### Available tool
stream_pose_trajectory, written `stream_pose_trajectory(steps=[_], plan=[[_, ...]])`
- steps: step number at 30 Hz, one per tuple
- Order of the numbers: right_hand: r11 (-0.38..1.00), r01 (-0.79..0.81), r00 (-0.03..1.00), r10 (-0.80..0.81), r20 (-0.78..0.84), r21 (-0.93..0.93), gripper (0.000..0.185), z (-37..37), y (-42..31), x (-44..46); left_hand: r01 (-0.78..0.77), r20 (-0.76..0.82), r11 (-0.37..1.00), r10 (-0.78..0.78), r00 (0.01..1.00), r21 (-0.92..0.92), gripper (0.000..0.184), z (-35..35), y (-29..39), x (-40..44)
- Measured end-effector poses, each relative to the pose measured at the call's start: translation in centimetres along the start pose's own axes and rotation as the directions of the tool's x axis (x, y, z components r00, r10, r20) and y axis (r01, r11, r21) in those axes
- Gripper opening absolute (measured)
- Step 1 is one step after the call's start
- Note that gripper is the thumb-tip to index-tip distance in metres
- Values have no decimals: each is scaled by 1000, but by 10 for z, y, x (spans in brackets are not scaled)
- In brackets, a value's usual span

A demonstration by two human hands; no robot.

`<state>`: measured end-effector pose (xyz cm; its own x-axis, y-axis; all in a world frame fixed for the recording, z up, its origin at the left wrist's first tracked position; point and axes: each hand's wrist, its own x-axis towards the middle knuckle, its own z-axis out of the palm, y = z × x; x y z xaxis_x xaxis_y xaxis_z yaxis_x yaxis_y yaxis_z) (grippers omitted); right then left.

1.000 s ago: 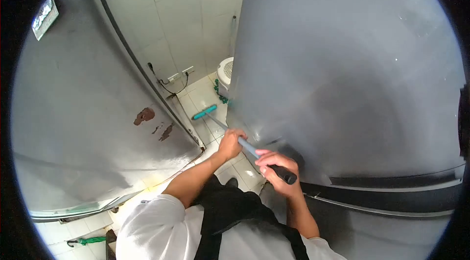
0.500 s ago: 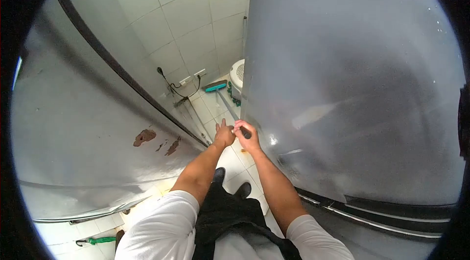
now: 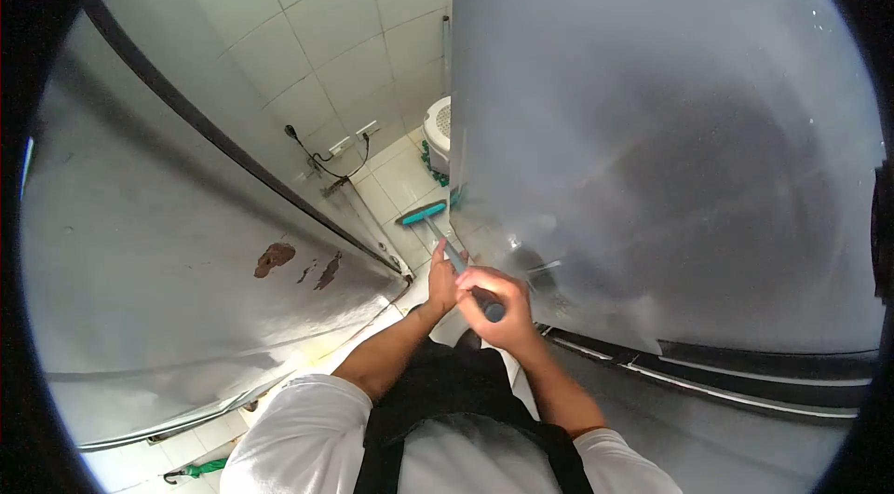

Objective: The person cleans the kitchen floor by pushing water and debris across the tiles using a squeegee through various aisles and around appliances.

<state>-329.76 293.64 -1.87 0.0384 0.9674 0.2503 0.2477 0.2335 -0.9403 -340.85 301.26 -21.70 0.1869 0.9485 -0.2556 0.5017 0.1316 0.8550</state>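
A broom with a teal head point(image 3: 424, 214) rests on the tiled floor, dark bristles along its far edge. Its grey handle point(image 3: 453, 257) slants back toward my body. My right hand point(image 3: 501, 306) is closed around the handle near its dark end cap. Just ahead of it, my left hand point(image 3: 444, 284) is against the handle lower down, thumb pointing forward; its grip is partly hidden behind the shaft.
Large grey metal panels stand close on the left point(image 3: 186, 243) and right point(image 3: 652, 168), leaving a narrow gap. A white rounded container point(image 3: 439, 126) stands partly behind the right panel. Plugs and black cords point(image 3: 326, 157) hang at the tiled wall. A green umbrella point(image 3: 200, 469) lies lower left.
The broom head has been drawn back toward me across the floor, away from the wall and white container. Both hands have come closer to my body with the handle.
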Motion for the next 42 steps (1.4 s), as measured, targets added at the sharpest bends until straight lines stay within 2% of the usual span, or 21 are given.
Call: stream_pose_trajectory(steps=[2,6,8,9,10,12,13,14,16,17,18,20,22,25,27,28,32,34,36,38,42], plan=[[1000,11,1000,-11,17,-2,7,-9,-12,2,-252,-154,968,252,955,24,36,17,-35,12],[997,24,999,-27,44,71,5,-7,1,5,-235,-185,965,254,949,117,38,-18,18,12],[989,76,997,-76,-2,128,8,12,31,16,-10,-146,1000,12,989,19,38,-21,-3,43],[989,73,997,-73,-6,132,9,26,54,22,-55,-407,983,-22,913,-176,40,-15,-15,62],[988,72,997,-71,-10,133,11,41,82,30,-53,-403,983,-22,915,-174,40,-25,-3,63],[962,57,998,-53,-22,269,12,72,131,45,157,4,984,-158,987,87,50,-65,24,49],[961,51,999,-46,-23,273,12,82,157,44,116,-46,970,-109,993,213,71,-51,-40,72],[970,41,999,-42,-2,238,12,90,181,45,119,-45,969,-112,993,216,71,-52,-41,64],[979,28,999,-31,13,201,13,90,189,48,271,-368,949,-198,908,159,84,-53,-32,44],[990,40,992,-56,116,133,12,81,179,48,103,-380,960,3,925,259,87,-50,-55,48],[996,59,972,-73,224,69,11,73,165,48,108,-374,960,-4,927,258,87,-45,-65,51],[994,106,968,-112,226,38,7,64,138,50,-318,-197,919,365,910,235,79,-49,-72,64],[999,49,992,-49,116,3,5,51,119,39,-380,-99,893,412,906,241,49,-54,-48,66],[997,24,993,-15,115,-75,6,10,66,22,-364,-6,900,376,926,239,40,-42,-15,46],[997,-5,993,14,116,-78,6,-14,39,6,-324,230,924,276,933,203,27,-35,7,32],[993,-29,993,42,115,-111,6,-23,28,-4,-487,226,852,444,867,194,25,-17,-14,34],[989,-65,994,76,77,-136,5,-53,-14,-37,-435,384,900,389,837,37,17,-8,48,-22],[991,-76,994,84,67,-114,5,-62,-35,-46,-494,389,869,454,802,4,15,0,52,-34],[992,-85,994,91,59,-91,5,-67,-50,-50,-524,438,852,466,768,11,32,3,59,-42],[993,-89,996,88,16,81,3,-71,-58,-52,-500,420,866,459,783,-13,32,3,70,-47],[996,-29,998,25,55,81,2,-75,-57,-46,-487,312,872,452,836,44,27,-9,80,-33]])
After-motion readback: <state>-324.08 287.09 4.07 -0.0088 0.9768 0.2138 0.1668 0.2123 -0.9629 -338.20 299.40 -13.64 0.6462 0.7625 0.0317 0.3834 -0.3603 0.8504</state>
